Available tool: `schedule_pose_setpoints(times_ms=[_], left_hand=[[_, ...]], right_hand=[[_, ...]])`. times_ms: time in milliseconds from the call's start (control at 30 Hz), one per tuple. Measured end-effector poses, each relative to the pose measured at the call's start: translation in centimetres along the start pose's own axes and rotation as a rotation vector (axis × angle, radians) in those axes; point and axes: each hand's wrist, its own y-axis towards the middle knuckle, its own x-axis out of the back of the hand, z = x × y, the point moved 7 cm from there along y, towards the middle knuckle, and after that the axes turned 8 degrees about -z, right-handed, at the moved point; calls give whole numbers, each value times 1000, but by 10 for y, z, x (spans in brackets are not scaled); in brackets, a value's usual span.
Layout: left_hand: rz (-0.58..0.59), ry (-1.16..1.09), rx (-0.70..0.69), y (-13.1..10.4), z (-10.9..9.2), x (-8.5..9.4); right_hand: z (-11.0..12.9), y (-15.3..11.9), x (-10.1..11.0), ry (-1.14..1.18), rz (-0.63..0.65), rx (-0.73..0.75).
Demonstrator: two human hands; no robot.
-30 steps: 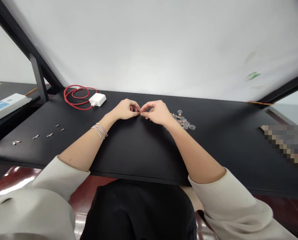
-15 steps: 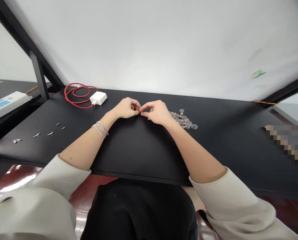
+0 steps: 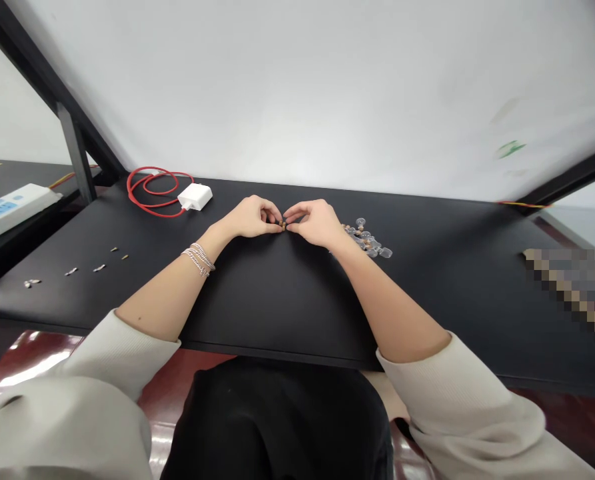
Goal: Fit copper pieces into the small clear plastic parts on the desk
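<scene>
Your left hand [image 3: 256, 217] has its grip clamped on a tiny brownish piece [image 3: 282, 227] over the bench [image 3: 287, 293]; your right hand [image 3: 311, 221] has its fingertips slightly apart beside it. No writing is legible on the white charger [image 3: 195, 197] or the blue-marked power strip [image 3: 12, 210].

We see bright, soft light on the white backdrop [image 3: 297, 87], a dark shadow across the black table's [image 3: 477, 267] right side, floor [image 3: 37, 353] glare, stretched edges, and 1 pixelated patch [image 3: 577, 287].
</scene>
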Motion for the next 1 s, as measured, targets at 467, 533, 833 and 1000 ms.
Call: schedule_pose_setpoints(times_ms=[467, 533, 833, 1000], left_hand=[[3, 15, 0, 0, 3, 0], [-2, 14, 1, 0, 3, 1], [-56, 17, 58, 2, 9, 7], [-58, 20, 138, 2, 13, 8]], right_hand=[[0, -1, -5, 8, 18, 31], [0, -1, -6, 2, -16, 29], [5, 4, -13, 22, -110, -11], [2, 4, -15, 57, -108, -40]])
